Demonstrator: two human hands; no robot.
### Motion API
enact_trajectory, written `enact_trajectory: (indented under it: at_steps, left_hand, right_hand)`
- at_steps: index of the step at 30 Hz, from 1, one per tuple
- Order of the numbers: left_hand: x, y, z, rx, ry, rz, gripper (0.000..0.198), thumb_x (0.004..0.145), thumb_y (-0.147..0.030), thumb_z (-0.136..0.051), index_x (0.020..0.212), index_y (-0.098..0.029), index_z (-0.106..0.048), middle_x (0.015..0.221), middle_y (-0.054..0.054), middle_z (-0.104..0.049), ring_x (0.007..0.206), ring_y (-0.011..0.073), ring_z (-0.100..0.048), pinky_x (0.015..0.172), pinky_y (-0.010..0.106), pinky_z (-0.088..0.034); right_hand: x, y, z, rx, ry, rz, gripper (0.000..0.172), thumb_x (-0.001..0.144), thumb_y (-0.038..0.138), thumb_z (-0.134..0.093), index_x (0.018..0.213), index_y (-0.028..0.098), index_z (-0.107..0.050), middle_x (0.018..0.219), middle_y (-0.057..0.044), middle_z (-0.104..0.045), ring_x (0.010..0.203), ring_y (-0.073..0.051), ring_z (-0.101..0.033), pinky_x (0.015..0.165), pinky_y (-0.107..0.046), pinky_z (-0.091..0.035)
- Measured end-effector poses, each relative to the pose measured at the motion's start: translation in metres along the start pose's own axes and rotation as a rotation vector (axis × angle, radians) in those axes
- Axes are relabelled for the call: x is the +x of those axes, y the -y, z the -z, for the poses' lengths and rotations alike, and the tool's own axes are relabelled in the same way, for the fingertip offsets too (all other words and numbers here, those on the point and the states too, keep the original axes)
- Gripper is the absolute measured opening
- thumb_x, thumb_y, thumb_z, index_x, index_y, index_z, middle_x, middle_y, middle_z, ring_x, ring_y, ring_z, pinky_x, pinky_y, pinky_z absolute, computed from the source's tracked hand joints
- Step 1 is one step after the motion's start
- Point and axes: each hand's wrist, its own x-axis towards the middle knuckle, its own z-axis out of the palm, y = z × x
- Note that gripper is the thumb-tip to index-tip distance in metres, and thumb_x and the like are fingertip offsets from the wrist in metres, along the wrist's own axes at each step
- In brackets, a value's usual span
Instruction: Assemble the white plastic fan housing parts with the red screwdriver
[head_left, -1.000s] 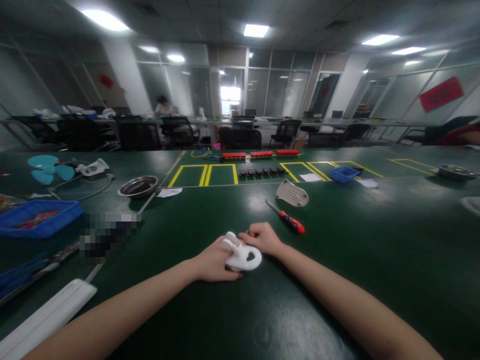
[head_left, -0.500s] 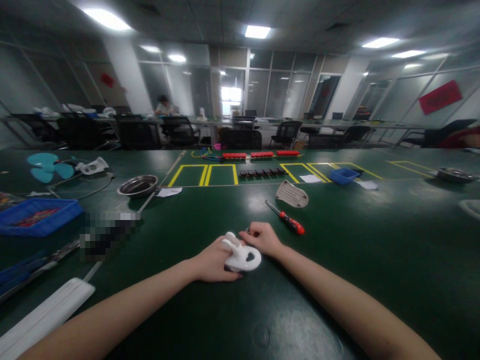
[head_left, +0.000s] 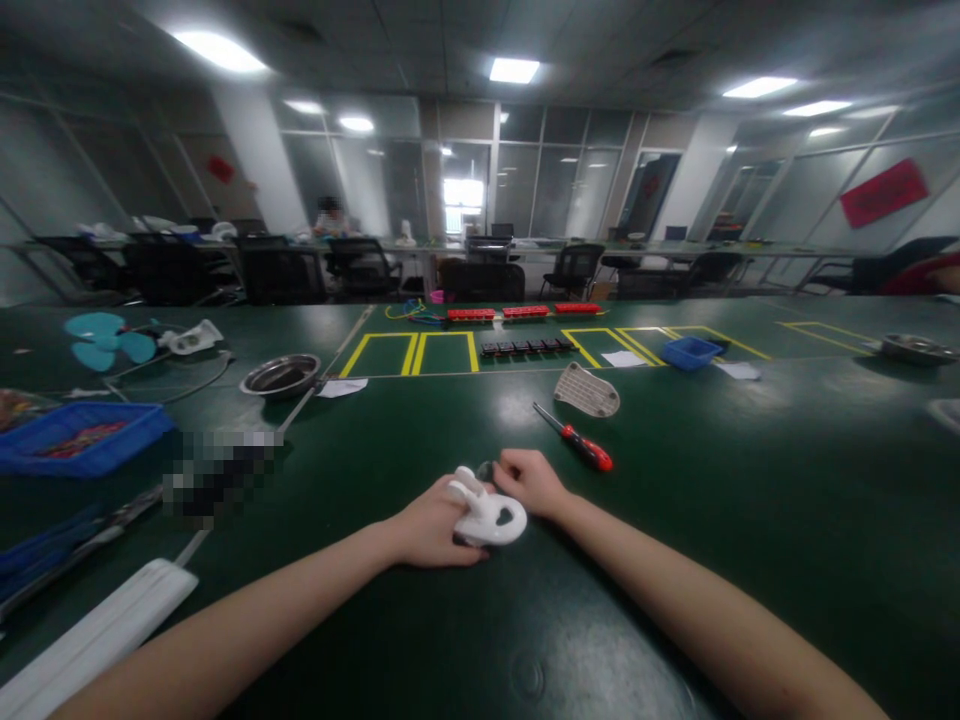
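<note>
My left hand (head_left: 435, 525) is wrapped round a white plastic part (head_left: 499, 520) with a rounded loop and a small opening through it. Just beyond it, my right hand (head_left: 531, 482) is closed with its fingers curled. A small greyish piece (head_left: 486, 470) shows at its fingertips, too blurred to name. The two hands are close together over the green table (head_left: 420, 640). A red and black screwdriver (head_left: 586, 446) lies past my right hand, its shaft pointing away to the left. Behind it rests a flat beige plate (head_left: 586, 390) with a curved outline.
To the left are a metal bowl (head_left: 281, 376), a blue tray of small parts (head_left: 142, 425), a turquoise fan (head_left: 109, 342) and a white power strip (head_left: 142, 610). Farther back lie red strips (head_left: 525, 312), a black strip (head_left: 529, 348) and a small blue tray (head_left: 690, 351).
Both hands keep nearly the same pose, and the white part stays in my left hand. The whole view has shifted slightly.
</note>
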Motion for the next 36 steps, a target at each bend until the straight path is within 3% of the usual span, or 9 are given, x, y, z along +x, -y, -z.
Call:
enact_trajectory:
  at_steps: [6,9,12,16,22,28,36]
  left_hand:
    - [0.0,-0.001,0.001,-0.003,-0.002,-0.013,0.057,0.072,-0.045,-0.071,0.123,-0.024,-0.057,0.128,0.006,-0.059,0.122,0.0275,-0.049,0.109,0.042,-0.031]
    - [0.0,-0.002,0.002,-0.004,-0.002,-0.028,0.056,0.073,-0.045,-0.071,0.122,-0.024,-0.058,0.126,0.005,-0.06,0.121,0.0269,-0.05,0.109,0.041,-0.031]
    - [0.0,-0.003,0.003,-0.004,-0.011,-0.039,0.055,0.073,-0.045,-0.071,0.122,-0.024,-0.058,0.126,0.005,-0.06,0.12,0.027,-0.051,0.108,0.041,-0.032]
    - [-0.001,-0.003,0.002,0.001,-0.015,-0.059,0.055,0.073,-0.045,-0.071,0.122,-0.024,-0.058,0.126,0.005,-0.061,0.118,0.027,-0.052,0.107,0.041,-0.033]
    - [-0.002,0.003,-0.004,0.105,-0.139,0.056,0.071,0.071,-0.063,-0.067,0.13,-0.027,-0.054,0.13,0.009,-0.055,0.129,0.0333,-0.04,0.113,0.051,-0.022]
    - [-0.002,0.029,-0.005,0.181,-0.255,0.21,0.092,0.061,-0.075,-0.066,0.138,-0.028,-0.047,0.144,0.01,-0.043,0.14,0.0365,-0.025,0.114,0.054,-0.02]
    - [0.0,0.039,-0.004,0.146,-0.204,0.159,0.073,0.076,-0.065,-0.061,0.136,-0.027,-0.048,0.143,0.007,-0.047,0.137,0.0314,-0.035,0.116,0.05,-0.019]
  right_hand:
    - [0.001,-0.001,-0.002,-0.091,0.087,-0.046,0.028,0.084,0.022,-0.055,0.058,0.019,-0.043,0.056,0.005,-0.046,0.052,-0.008,-0.039,0.051,-0.021,-0.026]
    - [0.001,0.002,-0.001,-0.137,0.07,-0.05,0.003,0.083,0.023,-0.057,0.08,0.021,-0.057,0.076,0.001,-0.059,0.064,-0.012,-0.05,0.057,-0.022,-0.036]
    - [0.003,0.006,0.002,-0.173,0.108,0.017,0.032,0.084,0.024,-0.057,0.117,0.023,-0.056,0.111,-0.007,-0.06,0.095,-0.019,-0.057,0.078,-0.029,-0.046]
    - [0.006,0.007,0.003,-0.211,0.183,0.075,0.05,0.087,0.025,-0.056,0.136,0.026,-0.046,0.136,-0.01,-0.049,0.122,-0.026,-0.046,0.101,-0.041,-0.04]
    - [0.005,-0.004,-0.004,-0.205,0.153,0.029,0.049,0.087,0.026,-0.057,0.135,0.02,-0.046,0.132,-0.012,-0.05,0.122,-0.025,-0.045,0.104,-0.043,-0.039]
    - [0.003,-0.001,-0.003,-0.213,0.127,0.076,0.049,0.083,0.023,-0.06,0.13,0.017,-0.047,0.128,-0.013,-0.051,0.118,-0.025,-0.047,0.102,-0.042,-0.04]
    - [0.003,0.003,-0.002,-0.217,0.121,0.073,0.042,0.086,0.026,-0.057,0.127,0.018,-0.05,0.125,-0.013,-0.053,0.115,-0.025,-0.049,0.1,-0.042,-0.041]
